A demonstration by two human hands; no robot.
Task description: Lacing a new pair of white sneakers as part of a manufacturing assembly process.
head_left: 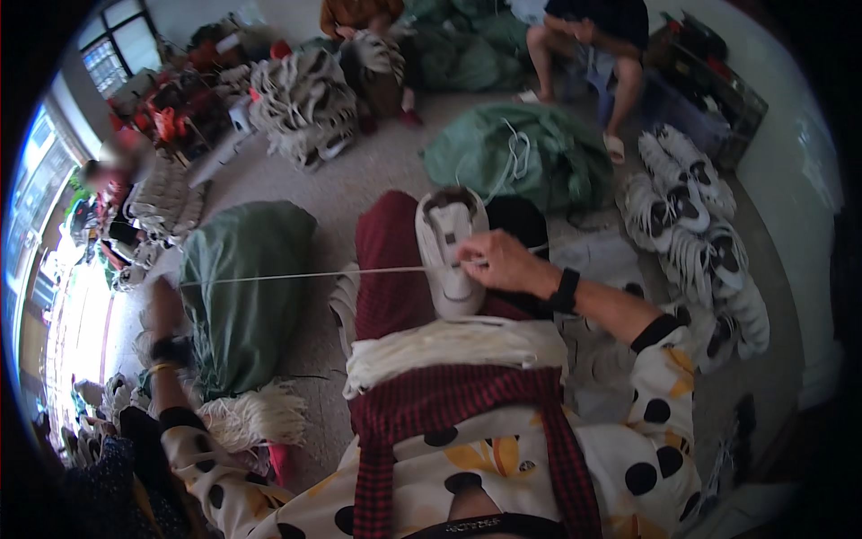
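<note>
A white shoe [451,235] lies on my lap with its toe toward me. A white shoelace [305,273] stretches taut from it far out to the left. At the lace's outer end is my left hand [163,310], closed on it, though its fingers are blurred by motion. Over the shoe's lacing area my right hand [501,260] is closed, thumb and fingertips pinched at the lace. A thick bundle of cream laces [453,353] lies across my lap, on a red and black checked apron [449,400].
A green sack [251,292] stands left of my knees, and another green sack [521,157] lies ahead. Rows of white shoes [691,225] line the right side. A shoe heap [305,103] and two seated people are farther off. Loose laces [256,418] lie at lower left.
</note>
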